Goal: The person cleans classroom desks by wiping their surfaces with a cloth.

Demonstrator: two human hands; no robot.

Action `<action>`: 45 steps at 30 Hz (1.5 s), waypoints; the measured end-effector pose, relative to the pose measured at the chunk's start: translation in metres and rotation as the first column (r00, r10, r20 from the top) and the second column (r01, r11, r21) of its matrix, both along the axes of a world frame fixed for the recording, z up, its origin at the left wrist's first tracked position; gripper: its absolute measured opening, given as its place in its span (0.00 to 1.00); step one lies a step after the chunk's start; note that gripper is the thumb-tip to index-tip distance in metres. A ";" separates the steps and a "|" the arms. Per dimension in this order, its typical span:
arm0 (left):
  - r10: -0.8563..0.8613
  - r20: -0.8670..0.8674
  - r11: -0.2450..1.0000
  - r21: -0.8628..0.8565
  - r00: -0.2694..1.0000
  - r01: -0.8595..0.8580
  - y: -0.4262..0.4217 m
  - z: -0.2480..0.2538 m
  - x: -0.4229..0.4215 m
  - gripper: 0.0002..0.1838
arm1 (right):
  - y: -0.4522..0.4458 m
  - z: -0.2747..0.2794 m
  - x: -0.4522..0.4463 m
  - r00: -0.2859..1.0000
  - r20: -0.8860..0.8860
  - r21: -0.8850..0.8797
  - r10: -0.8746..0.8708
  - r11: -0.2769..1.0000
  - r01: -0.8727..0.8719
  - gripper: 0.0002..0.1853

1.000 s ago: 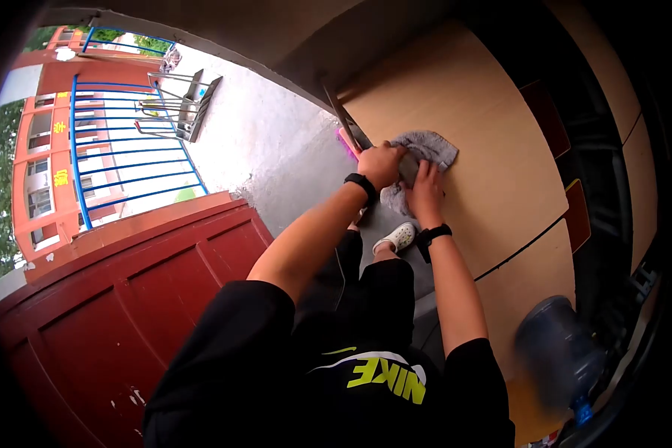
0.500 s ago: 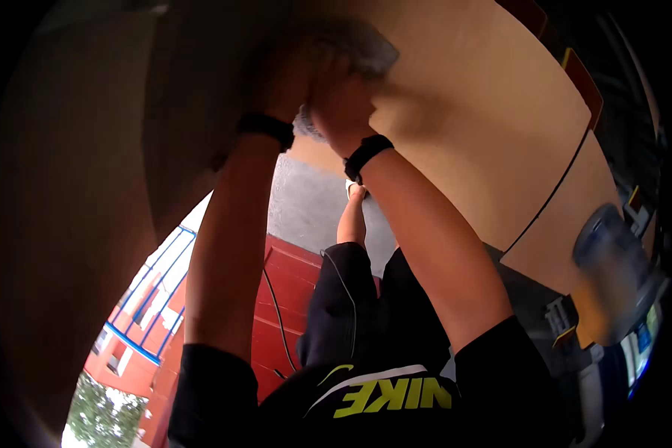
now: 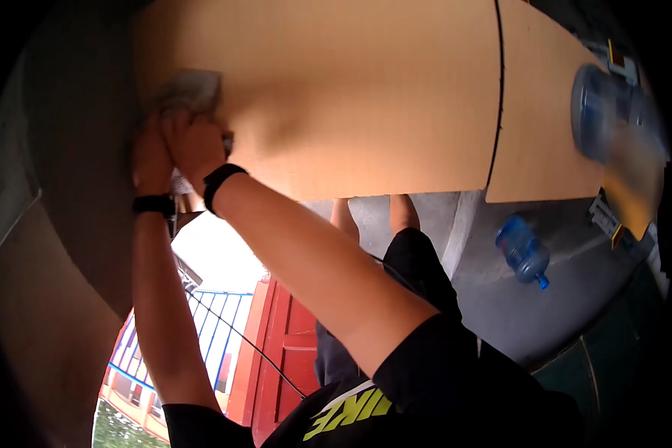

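A light wood-coloured tabletop (image 3: 366, 97) spreads in front of me. Near its left end, in shadow, a crumpled greyish cloth (image 3: 200, 88) lies under and ahead of my hands. My right hand (image 3: 196, 145) presses on it with curled fingers, and a bit of cloth shows below the wrist. Against it on the left is my left hand (image 3: 151, 160), also closed on the cloth; its fingers are partly hidden and blurred. Each wrist wears a black band.
A dark seam (image 3: 498, 97) divides the tabletop on the right. Beyond it a large blue water jug (image 3: 593, 112) shows blurred. Another blue water jug (image 3: 524, 250) lies on the grey floor. A red door (image 3: 287, 351) and blue railings (image 3: 220, 321) are at lower left.
Both hands and the cloth have moved left across the tabletop, towards its shaded end. My view has turned too, bringing the jug on the floor into sight.
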State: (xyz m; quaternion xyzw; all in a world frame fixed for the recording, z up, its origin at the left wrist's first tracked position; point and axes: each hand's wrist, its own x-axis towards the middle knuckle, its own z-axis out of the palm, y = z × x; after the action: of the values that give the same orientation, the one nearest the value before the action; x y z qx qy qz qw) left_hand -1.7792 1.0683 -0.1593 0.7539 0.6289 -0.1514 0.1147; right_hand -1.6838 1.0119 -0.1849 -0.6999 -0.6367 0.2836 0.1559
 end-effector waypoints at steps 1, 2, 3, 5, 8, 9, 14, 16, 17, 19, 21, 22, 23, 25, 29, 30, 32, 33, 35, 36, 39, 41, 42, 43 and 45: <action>-0.064 0.003 0.998 0.023 0.998 0.063 -0.003 -0.004 -0.006 0.25 | -0.003 0.005 0.006 1.000 0.002 -0.017 -0.001 1.000 0.001 0.19; -0.133 0.006 0.990 0.053 0.991 0.132 -0.006 -0.012 -0.013 0.26 | -0.008 0.003 0.014 0.999 -0.040 -0.036 -0.003 0.999 0.001 0.19; -0.171 0.000 0.985 0.037 0.985 0.171 -0.011 -0.006 0.000 0.27 | -0.013 0.001 0.024 0.996 -0.084 -0.054 -0.009 0.999 0.005 0.20; -0.210 -0.010 0.977 -0.034 0.978 0.210 -0.028 0.012 0.043 0.29 | -0.031 -0.002 0.054 0.994 -0.105 -0.054 -0.012 0.998 0.007 0.20; -0.299 0.136 0.939 -0.134 0.945 0.316 -0.048 0.017 0.099 0.29 | -0.074 -0.001 0.120 0.998 -0.043 -0.021 -0.043 0.999 0.042 0.20; -0.332 0.208 0.920 -0.146 0.920 0.364 -0.054 0.014 0.116 0.29 | -0.091 -0.003 0.147 0.997 -0.025 -0.003 -0.074 0.997 0.074 0.21; -0.507 0.201 0.824 -0.173 0.838 0.540 -0.120 0.013 0.256 0.32 | -0.183 -0.009 0.269 0.942 -0.154 0.113 -0.300 0.941 0.318 0.27; -0.584 0.164 0.760 -0.235 0.795 0.606 -0.130 0.013 0.296 0.33 | -0.208 -0.005 0.297 0.923 -0.139 0.078 -0.358 0.926 0.371 0.26; -0.613 0.147 0.729 -0.273 0.776 0.627 -0.136 0.014 0.313 0.33 | -0.220 -0.002 0.307 0.910 -0.141 0.070 -0.391 0.913 0.403 0.24; -0.634 0.132 0.696 -0.334 0.762 0.636 -0.130 0.010 0.313 0.29 | -0.220 0.000 0.293 0.881 -0.146 0.033 -0.451 0.887 0.460 0.22; -0.621 0.164 0.701 -0.322 0.767 0.636 -0.142 0.008 0.330 0.27 | -0.229 -0.004 0.296 0.844 -0.115 0.041 -0.525 0.846 0.532 0.25; -0.603 0.193 0.711 -0.310 0.774 0.631 -0.137 0.004 0.324 0.26 | -0.219 -0.007 0.287 0.831 -0.085 0.051 -0.549 0.831 0.554 0.27; -0.592 0.238 0.720 -0.273 0.770 0.638 -0.136 0.002 0.316 0.24 | -0.211 -0.007 0.280 0.812 -0.087 0.006 -0.577 0.815 0.580 0.26; -0.604 0.247 0.733 -0.200 0.758 0.650 -0.134 -0.001 0.306 0.25 | -0.201 -0.003 0.272 0.819 -0.064 -0.035 -0.571 0.821 0.570 0.27; -0.657 0.269 0.721 -0.046 0.704 0.691 -0.135 -0.005 0.289 0.30 | -0.209 0.009 0.273 0.756 -0.032 -0.011 -0.654 0.757 0.654 0.26; -0.676 0.257 0.715 0.006 0.690 0.699 -0.139 -0.004 0.283 0.32 | -0.210 0.014 0.270 0.727 -0.010 -0.013 -0.686 0.727 0.686 0.26; -0.695 0.343 0.680 0.027 0.632 0.733 -0.153 0.006 0.281 0.34 | -0.214 0.023 0.259 0.651 0.009 -0.143 -0.759 0.644 0.752 0.23; -0.706 0.364 0.660 0.026 0.608 0.751 -0.155 -0.003 0.272 0.33 | -0.219 0.025 0.254 0.660 0.030 -0.123 -0.751 0.652 0.748 0.21; -0.659 0.532 0.645 0.035 0.532 0.763 -0.190 0.005 0.261 0.35 | -0.260 0.037 0.258 0.690 0.058 -0.105 -0.721 0.683 0.723 0.18; -0.663 0.562 0.637 0.078 0.494 0.767 -0.210 -0.005 0.253 0.35 | -0.283 0.046 0.261 0.711 0.063 -0.103 -0.700 0.704 0.702 0.16; -0.736 0.426 0.505 -0.174 0.527 0.846 -0.257 -0.017 0.262 0.38 | -0.347 0.058 0.262 0.717 0.209 -0.073 -0.665 0.721 0.690 0.14; -0.840 0.364 0.360 -0.179 0.402 0.915 -0.295 -0.010 0.288 0.36 | -0.398 0.048 0.271 0.695 0.214 -0.048 -0.686 0.704 0.709 0.16; -0.868 0.374 0.276 -0.184 0.327 0.943 -0.312 0.000 0.299 0.35 | -0.422 0.051 0.275 0.677 0.184 -0.073 -0.713 0.677 0.733 0.17; -0.871 0.404 0.224 -0.177 0.278 0.958 -0.330 0.007 0.313 0.36 | -0.445 0.072 0.286 0.667 0.160 -0.161 -0.728 0.647 0.745 0.17; -0.847 0.505 0.112 -0.140 0.168 0.984 -0.362 0.013 0.340 0.39 | -0.500 0.091 0.299 0.603 0.068 -0.232 -0.795 0.575 0.785 0.20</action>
State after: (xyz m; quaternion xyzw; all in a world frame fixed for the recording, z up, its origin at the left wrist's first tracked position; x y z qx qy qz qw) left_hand -1.4395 0.7064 -0.1466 0.9417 -0.0653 -0.2101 0.2547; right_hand -1.3847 0.5114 -0.0938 -0.9168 -0.2159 0.2737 0.1946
